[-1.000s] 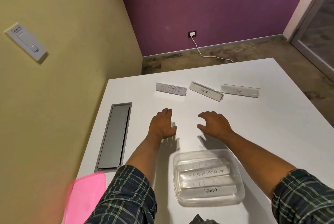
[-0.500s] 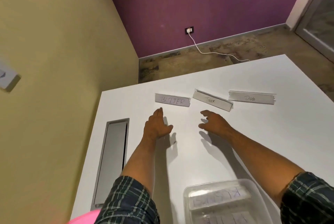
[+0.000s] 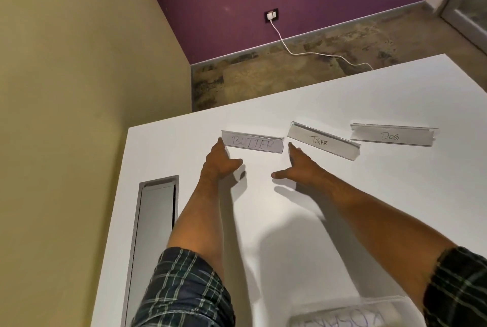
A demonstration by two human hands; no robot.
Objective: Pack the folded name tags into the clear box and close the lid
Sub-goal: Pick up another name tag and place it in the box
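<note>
From the head camera, a white table (image 3: 342, 221) fills the lower part of the view, and three folded name tags stand in a loose row across its far part. Taking the tag marked BUTTER (image 3: 253, 142) as the landmark, the TIGER tag (image 3: 322, 140) sits just to its right, angled so that its right end lies nearer the person, and the DOG tag (image 3: 392, 135) lies further right again, apart from the TIGER tag. The left hand (image 3: 222, 160) reaches to the left end of the BUTTER tag, fingers straight and together with the tips at the tag's left edge and the thumb held out to the right; whether the tips truly touch the tag cannot be told. The right hand (image 3: 299, 167) is stretched toward the gap at the right end of the BUTTER tag, fingers extended and the thumb spread out to the left, holding nothing. Both forearms come out of rolled plaid sleeves (image 3: 184, 289). The clear box (image 3: 350, 313) lies well nearer the person than the BUTTER tag, cut off by the bottom edge, with blurred lettering of tags inside it. Left of the BUTTER tag and nearer the person, a grey metal cable hatch (image 3: 155, 234) is set into the tabletop. Beyond the table, a white cable (image 3: 303, 51) runs from a wall socket (image 3: 271, 16) on the purple wall across the floor.
</note>
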